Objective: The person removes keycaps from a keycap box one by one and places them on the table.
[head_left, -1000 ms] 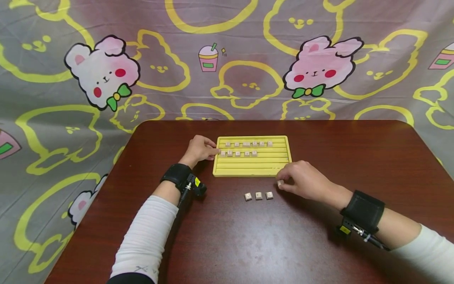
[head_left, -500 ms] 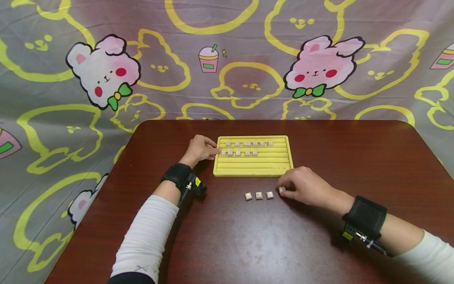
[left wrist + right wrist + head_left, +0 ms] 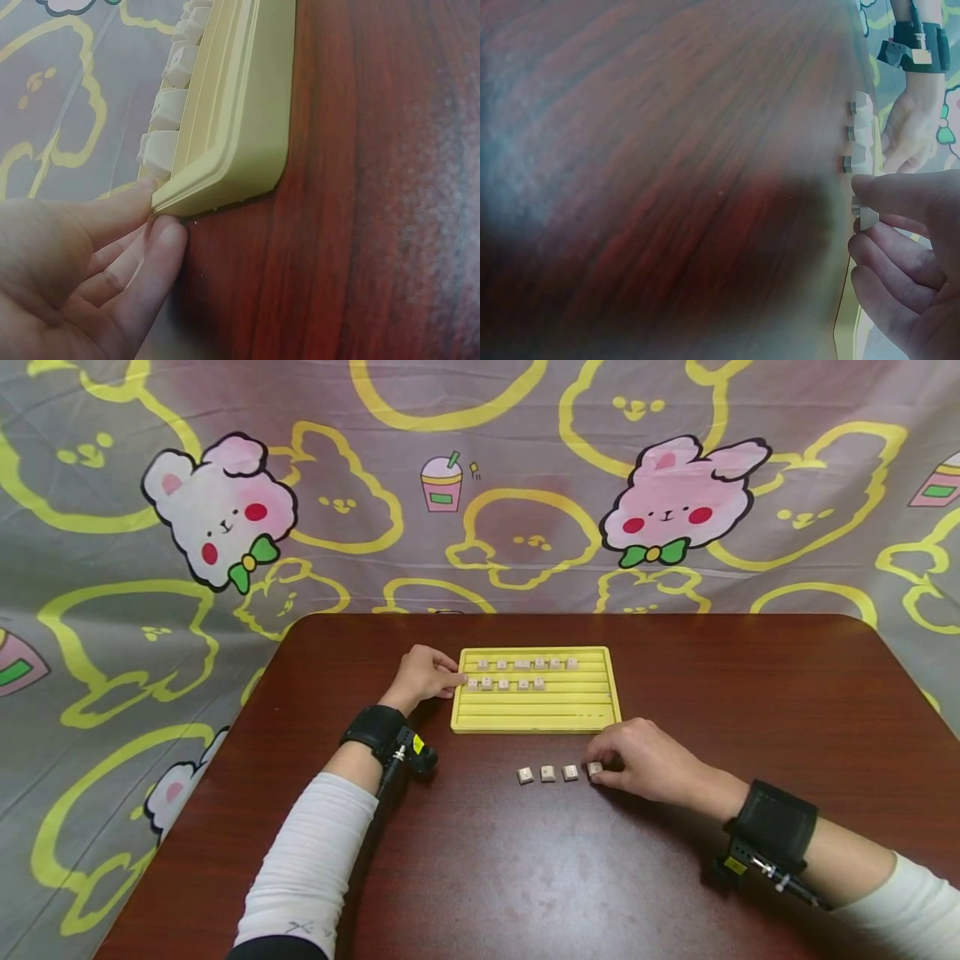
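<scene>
My right hand pinches a small pale keycap between thumb and fingers, right at the tabletop. It stands at the right end of a line with three other keycaps in front of the yellow tray. In the right wrist view, the held keycap shows between thumb and fingertips. My left hand grips the tray's left edge. The left wrist view has the thumb against the rim and a finger under the corner of the tray. Two rows of keycaps sit on the tray's upper ridges.
Everything stands on a dark red-brown wooden table with a glossy patch of light. A patterned cloth hangs behind the table's far edge. Both wrists wear black straps with small cameras.
My right hand has come toward me from the tray's lower right corner with the keycap, down to the right end of the line. My left hand stays on the tray.
</scene>
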`<act>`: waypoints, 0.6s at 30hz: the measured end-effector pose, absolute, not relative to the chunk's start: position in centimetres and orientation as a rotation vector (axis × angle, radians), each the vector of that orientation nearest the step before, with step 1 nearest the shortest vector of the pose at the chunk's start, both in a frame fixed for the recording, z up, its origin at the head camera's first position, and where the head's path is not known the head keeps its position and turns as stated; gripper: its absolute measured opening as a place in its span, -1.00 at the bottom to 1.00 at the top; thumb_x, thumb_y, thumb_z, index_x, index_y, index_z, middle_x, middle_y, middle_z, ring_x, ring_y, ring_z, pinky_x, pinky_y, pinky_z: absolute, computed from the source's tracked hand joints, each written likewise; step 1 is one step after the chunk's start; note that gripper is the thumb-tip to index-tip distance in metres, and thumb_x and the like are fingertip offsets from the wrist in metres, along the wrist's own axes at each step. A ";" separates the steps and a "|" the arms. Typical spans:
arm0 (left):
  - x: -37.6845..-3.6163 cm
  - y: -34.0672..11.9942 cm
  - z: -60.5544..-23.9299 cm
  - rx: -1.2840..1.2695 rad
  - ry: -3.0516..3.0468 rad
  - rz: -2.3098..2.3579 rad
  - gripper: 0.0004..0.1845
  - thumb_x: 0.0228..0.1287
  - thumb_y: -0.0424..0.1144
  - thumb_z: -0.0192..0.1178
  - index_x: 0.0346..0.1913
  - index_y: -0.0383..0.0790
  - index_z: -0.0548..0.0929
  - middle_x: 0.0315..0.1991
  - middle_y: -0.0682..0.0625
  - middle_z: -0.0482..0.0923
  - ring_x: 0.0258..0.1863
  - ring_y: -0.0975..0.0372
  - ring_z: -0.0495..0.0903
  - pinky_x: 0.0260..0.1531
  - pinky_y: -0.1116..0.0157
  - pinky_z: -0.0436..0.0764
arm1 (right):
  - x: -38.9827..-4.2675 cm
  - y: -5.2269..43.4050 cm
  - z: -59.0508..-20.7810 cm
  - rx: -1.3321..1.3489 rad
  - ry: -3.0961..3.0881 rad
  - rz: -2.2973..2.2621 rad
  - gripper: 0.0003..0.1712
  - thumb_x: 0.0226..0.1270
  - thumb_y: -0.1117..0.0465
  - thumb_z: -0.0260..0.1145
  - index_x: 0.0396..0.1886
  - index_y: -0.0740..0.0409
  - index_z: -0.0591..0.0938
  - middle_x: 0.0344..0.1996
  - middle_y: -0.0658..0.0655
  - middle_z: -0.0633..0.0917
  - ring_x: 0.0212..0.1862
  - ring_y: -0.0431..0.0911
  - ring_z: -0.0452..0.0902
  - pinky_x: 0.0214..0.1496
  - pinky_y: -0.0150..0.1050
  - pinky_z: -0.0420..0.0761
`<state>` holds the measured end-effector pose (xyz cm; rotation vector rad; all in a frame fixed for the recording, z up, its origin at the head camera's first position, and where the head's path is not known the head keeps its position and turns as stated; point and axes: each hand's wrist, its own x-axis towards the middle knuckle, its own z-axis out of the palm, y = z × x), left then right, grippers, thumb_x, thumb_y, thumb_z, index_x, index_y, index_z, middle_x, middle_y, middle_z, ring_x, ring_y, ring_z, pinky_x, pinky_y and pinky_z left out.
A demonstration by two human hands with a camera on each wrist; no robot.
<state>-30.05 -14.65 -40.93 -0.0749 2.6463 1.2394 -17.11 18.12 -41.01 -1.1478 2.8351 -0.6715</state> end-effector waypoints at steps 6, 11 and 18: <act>-29.9 -14.6 -40.8 -0.076 2.644 1.240 -0.67 0.23 -0.28 0.39 -0.01 -0.41 0.67 -0.17 -0.27 0.73 -0.47 0.25 0.73 -0.41 0.34 0.77 | -17.0 18.1 -41.1 -1.135 2.828 -0.675 -0.84 0.12 0.20 0.53 -0.28 -0.09 0.77 -0.35 -0.17 0.75 -0.31 -0.31 0.62 -0.28 -0.41 0.65; -30.0 -14.6 -40.7 -0.081 2.633 1.251 -0.66 0.22 -0.29 0.39 0.00 -0.41 0.68 -0.17 -0.27 0.74 -0.49 0.26 0.71 -0.41 0.34 0.77 | -17.1 18.1 -41.1 -1.125 2.830 -0.671 -0.83 0.11 0.20 0.54 -0.28 -0.08 0.77 -0.35 -0.17 0.75 -0.32 -0.31 0.62 -0.28 -0.42 0.64; -30.1 -14.6 -40.8 -0.081 2.625 1.257 -0.65 0.22 -0.30 0.39 0.02 -0.41 0.67 -0.16 -0.28 0.74 -0.51 0.29 0.70 -0.41 0.35 0.77 | -17.3 18.2 -41.3 -1.133 2.828 -0.670 -0.83 0.10 0.22 0.54 -0.29 -0.09 0.77 -0.36 -0.17 0.75 -0.32 -0.31 0.61 -0.30 -0.40 0.64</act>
